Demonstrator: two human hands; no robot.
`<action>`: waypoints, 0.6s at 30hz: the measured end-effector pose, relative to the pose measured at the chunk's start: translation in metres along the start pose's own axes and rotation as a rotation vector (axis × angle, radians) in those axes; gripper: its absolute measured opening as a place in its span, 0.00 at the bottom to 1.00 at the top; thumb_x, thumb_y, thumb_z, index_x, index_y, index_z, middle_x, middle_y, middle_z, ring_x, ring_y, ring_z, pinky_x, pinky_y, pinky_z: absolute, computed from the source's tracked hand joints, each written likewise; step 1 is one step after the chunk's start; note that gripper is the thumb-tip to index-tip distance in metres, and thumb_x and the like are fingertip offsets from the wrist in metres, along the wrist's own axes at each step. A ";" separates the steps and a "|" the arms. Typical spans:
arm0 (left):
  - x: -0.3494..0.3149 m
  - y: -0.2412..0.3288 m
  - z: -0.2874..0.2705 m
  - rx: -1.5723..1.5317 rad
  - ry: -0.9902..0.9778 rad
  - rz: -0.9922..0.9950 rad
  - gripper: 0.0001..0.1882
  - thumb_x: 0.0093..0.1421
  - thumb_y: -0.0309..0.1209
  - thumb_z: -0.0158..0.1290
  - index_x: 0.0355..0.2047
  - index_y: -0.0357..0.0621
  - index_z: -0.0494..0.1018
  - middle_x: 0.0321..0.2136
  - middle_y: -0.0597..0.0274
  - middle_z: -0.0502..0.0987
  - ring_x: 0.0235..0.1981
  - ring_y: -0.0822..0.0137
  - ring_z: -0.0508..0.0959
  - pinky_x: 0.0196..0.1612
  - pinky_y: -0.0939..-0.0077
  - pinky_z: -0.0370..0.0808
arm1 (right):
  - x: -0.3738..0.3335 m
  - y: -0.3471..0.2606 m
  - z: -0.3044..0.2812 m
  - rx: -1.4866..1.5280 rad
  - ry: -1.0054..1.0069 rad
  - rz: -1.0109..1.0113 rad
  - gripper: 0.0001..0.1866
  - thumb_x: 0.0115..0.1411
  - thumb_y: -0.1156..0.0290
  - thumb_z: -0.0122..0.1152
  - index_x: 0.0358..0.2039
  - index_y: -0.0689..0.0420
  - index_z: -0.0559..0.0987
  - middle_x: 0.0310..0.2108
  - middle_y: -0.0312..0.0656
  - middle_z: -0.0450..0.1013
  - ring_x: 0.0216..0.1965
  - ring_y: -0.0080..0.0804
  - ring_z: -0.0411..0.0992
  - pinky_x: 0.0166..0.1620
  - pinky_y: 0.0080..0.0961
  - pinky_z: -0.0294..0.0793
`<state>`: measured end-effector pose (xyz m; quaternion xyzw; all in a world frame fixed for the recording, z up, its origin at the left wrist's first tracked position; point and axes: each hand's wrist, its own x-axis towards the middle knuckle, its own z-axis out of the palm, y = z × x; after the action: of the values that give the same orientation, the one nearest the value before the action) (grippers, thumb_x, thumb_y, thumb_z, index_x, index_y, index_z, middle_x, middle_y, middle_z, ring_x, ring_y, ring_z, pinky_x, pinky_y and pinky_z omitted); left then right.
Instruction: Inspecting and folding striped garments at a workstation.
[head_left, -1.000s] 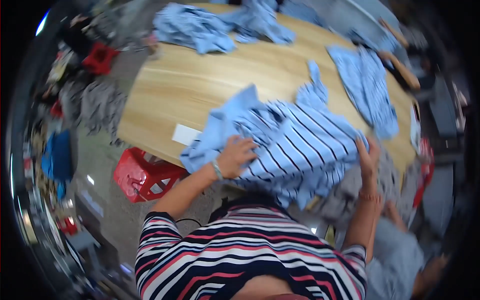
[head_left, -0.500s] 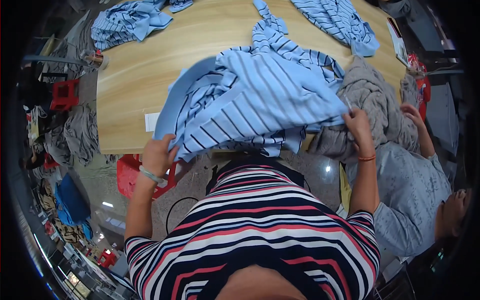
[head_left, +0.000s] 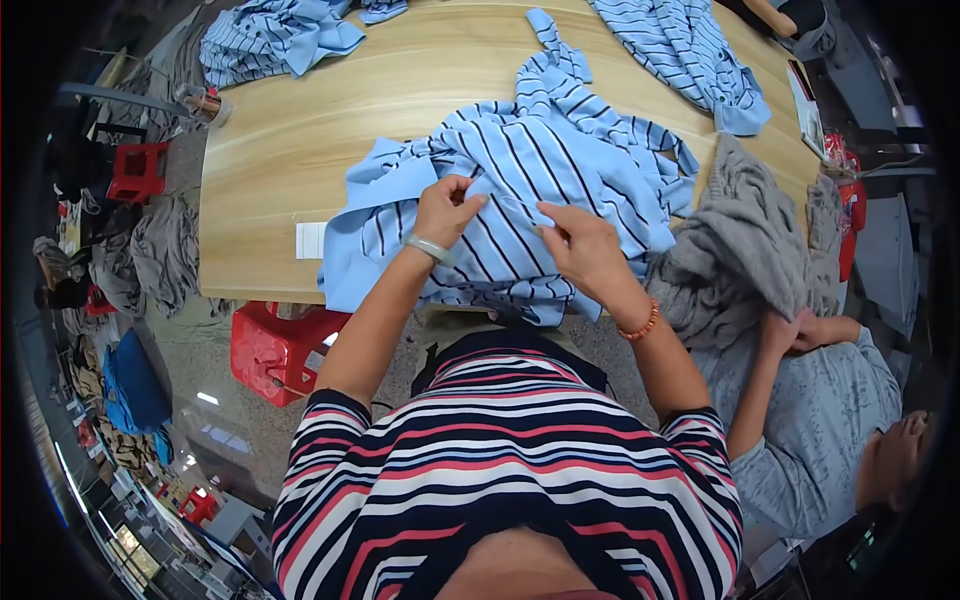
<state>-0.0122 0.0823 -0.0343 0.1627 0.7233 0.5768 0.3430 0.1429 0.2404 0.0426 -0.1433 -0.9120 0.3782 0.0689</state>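
Note:
A light blue knit garment with dark stripes (head_left: 590, 170) lies bunched at the near edge of the table, its wide plain blue band toward the left. My left hand (head_left: 447, 212) is over its middle, thumb and fingers closed in a pinch on a small raised fold of the knit. To the right, my right hand (head_left: 588, 250) is also pinched, pointing toward the left one. Something thin and pale shows at its fingertips, too small and blurred to name. The two hands are apart, with striped fabric between them.
More striped blue garments lie at the table's far left (head_left: 275, 45) and far right (head_left: 690, 60). Grey knit fabric (head_left: 735, 240) is heaped at the right, by a co-worker's joined hands (head_left: 795, 330). A white paper slip (head_left: 311, 241) lies left; a red stool (head_left: 270, 350) stands below.
The garment's raised front has been lowered onto the table. Both my hands left its side edges and came together over its middle. The co-worker's hands moved nearer and met beside the grey fabric.

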 end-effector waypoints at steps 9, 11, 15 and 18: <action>-0.014 -0.009 0.010 -0.100 0.219 0.131 0.04 0.56 0.25 0.53 0.32 0.37 0.72 0.24 0.72 0.73 0.23 0.84 0.69 0.25 0.89 0.65 | 0.035 -0.016 0.032 -0.233 -0.050 -0.027 0.11 0.51 0.71 0.57 0.36 0.59 0.76 0.26 0.48 0.72 0.28 0.46 0.72 0.31 0.37 0.71; -0.019 -0.010 0.012 -0.029 0.243 0.135 0.04 0.56 0.25 0.52 0.31 0.37 0.71 0.23 0.70 0.74 0.23 0.82 0.70 0.25 0.87 0.66 | 0.039 -0.021 0.032 -0.248 -0.092 -0.021 0.11 0.51 0.71 0.56 0.36 0.59 0.76 0.27 0.49 0.72 0.28 0.47 0.72 0.32 0.38 0.71; -0.029 -0.002 0.017 0.260 0.313 0.347 0.04 0.56 0.24 0.51 0.32 0.37 0.70 0.23 0.61 0.75 0.25 0.74 0.73 0.29 0.79 0.71 | 0.044 -0.023 0.035 -0.279 -0.191 -0.023 0.10 0.51 0.72 0.56 0.36 0.60 0.75 0.27 0.49 0.72 0.30 0.47 0.72 0.32 0.39 0.71; -0.031 -0.003 0.015 0.317 0.307 0.404 0.04 0.56 0.25 0.51 0.32 0.37 0.70 0.23 0.63 0.74 0.26 0.77 0.73 0.29 0.81 0.70 | 0.046 -0.023 0.036 -0.239 -0.208 -0.044 0.11 0.52 0.72 0.55 0.36 0.60 0.76 0.27 0.50 0.73 0.30 0.47 0.72 0.33 0.39 0.71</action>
<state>0.0202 0.0725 -0.0287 0.2660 0.8008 0.5310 0.0782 0.0859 0.2154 0.0339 -0.0904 -0.9555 0.2784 -0.0353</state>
